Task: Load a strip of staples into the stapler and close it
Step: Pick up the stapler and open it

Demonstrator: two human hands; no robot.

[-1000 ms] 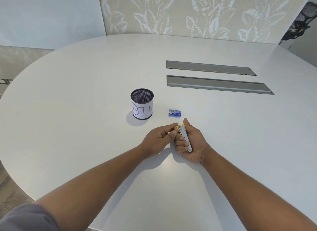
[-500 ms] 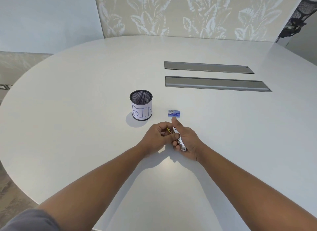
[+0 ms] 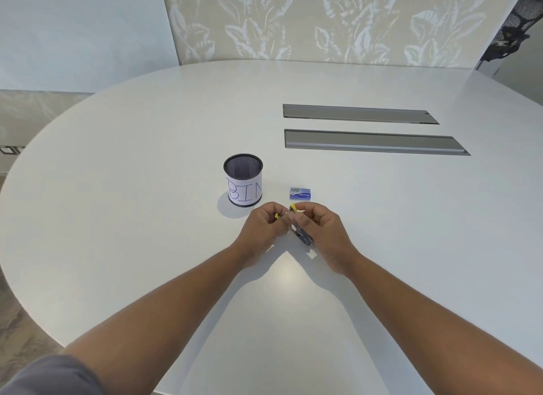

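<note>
A small metal stapler (image 3: 301,233) with yellow parts sits between both hands just above the white table (image 3: 147,218). My right hand (image 3: 323,233) grips its body, the metal end pointing toward me. My left hand (image 3: 261,227) pinches a yellow piece at its far end; a thin metal part spans between the hands. A small blue staple box (image 3: 300,193) lies on the table just beyond my hands. No loose strip of staples is visible.
A black mesh cup (image 3: 243,180) with a paper label reading "BIN" stands left of the staple box. Two grey recessed cable hatches (image 3: 370,142) lie farther back on the right. A black chair (image 3: 511,27) stands at the far right.
My hands have spread slightly apart: the left one has drawn the yellow piece leftward out of the stapler. The right hand has tilted the stapler body, so more of its metal end shows.
</note>
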